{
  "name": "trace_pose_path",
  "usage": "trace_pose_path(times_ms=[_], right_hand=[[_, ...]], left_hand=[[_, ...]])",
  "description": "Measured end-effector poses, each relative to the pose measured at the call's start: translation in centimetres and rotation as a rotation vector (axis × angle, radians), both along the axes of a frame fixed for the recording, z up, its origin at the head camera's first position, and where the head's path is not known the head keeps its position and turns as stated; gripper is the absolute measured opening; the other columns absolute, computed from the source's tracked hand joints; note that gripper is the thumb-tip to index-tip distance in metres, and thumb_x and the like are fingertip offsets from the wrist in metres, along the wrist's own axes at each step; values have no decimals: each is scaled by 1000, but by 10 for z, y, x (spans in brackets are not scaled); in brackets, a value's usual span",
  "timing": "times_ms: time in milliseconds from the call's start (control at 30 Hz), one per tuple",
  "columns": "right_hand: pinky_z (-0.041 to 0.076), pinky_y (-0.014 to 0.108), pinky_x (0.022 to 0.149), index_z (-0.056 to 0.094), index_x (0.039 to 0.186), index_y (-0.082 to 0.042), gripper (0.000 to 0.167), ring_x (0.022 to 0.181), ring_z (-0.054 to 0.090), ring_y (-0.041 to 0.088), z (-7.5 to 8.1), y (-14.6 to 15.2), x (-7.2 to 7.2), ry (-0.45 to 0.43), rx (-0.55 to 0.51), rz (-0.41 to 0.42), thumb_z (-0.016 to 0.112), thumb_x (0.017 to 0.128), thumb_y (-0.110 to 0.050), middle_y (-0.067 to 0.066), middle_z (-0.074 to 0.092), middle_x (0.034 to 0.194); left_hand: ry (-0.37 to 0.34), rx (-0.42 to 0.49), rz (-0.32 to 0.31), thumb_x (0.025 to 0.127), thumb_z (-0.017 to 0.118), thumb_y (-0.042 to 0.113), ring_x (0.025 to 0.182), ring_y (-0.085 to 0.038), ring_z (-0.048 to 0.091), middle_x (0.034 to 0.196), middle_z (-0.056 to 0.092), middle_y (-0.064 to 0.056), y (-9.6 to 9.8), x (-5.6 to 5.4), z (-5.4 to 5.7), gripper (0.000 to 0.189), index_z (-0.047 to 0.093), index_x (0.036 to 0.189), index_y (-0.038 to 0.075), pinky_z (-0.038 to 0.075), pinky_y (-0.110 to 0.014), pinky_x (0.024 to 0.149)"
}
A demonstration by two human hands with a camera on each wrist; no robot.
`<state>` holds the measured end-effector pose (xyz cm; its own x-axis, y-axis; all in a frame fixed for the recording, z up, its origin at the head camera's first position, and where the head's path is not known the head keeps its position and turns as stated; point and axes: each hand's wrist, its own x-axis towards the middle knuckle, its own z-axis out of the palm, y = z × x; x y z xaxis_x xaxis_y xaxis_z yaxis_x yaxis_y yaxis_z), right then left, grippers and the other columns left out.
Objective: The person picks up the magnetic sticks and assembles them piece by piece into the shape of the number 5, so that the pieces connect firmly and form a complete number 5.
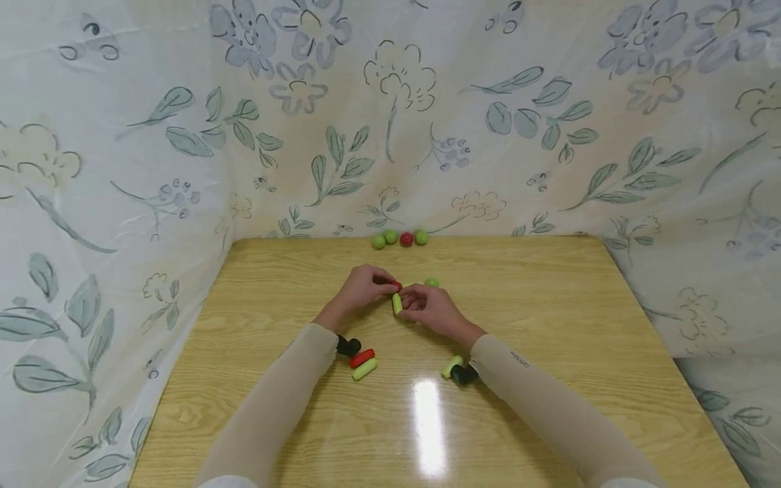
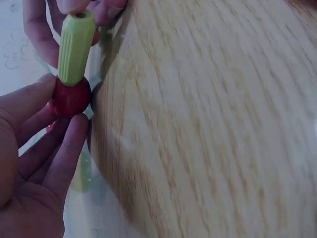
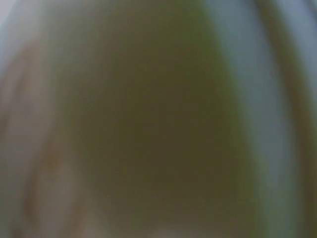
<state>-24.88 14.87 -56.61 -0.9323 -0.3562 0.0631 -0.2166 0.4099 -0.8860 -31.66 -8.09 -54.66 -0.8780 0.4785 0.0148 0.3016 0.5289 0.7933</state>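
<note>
With my left hand (image 1: 365, 285), at nine o'clock of the join, I am pinching a red ball (image 2: 72, 97) between thumb and fingertips, probably because a round thing would be rolling if it were gripped from one side alone. With my right hand (image 1: 434, 309), at three o'clock, I am clamping thumb and fingers on a green stick (image 1: 398, 304), which is lying at six o'clock of the ball in the head view. I am gripping the stick toward its far end, which is leaving its other end bare against the ball; whether that end is sitting inside a hole I cannot tell. The right wrist view is showing only a green blur.

A lone green ball (image 1: 432, 282) is resting just beyond my right hand, at its twelve o'clock. At seven o'clock from the join, a red stick (image 1: 363, 358) and a ribbed green piece (image 1: 365, 369) are lying side by side, seemingly within easy reach. At twelve o'clock a row of balls (image 1: 407, 239) is lining the table's (image 1: 537, 298) far edge, perhaps leaving working room.
</note>
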Motion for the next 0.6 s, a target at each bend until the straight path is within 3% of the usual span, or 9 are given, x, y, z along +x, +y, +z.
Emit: trace_pose_path(times_ms=[267,600], right_hand=[[61,32,74,73,130,-5,39,88,73,16,0,-1,2,1,3,14,87,96,-14,0,74,101],[61,32,75,73,130,-6,39,89,73,16,2,0,4,7,23,13,87,96,-16,0,74,101]], left_hand=[[-18,0,37,100,83,27,103,-17,71,103,79,4,0,4,-1,18,85,111,12,56,-41,97],[-20,-4,31,101,82,25,103,-17,71,105,79,3,0,6,0,19,85,113,11,57,-40,97]])
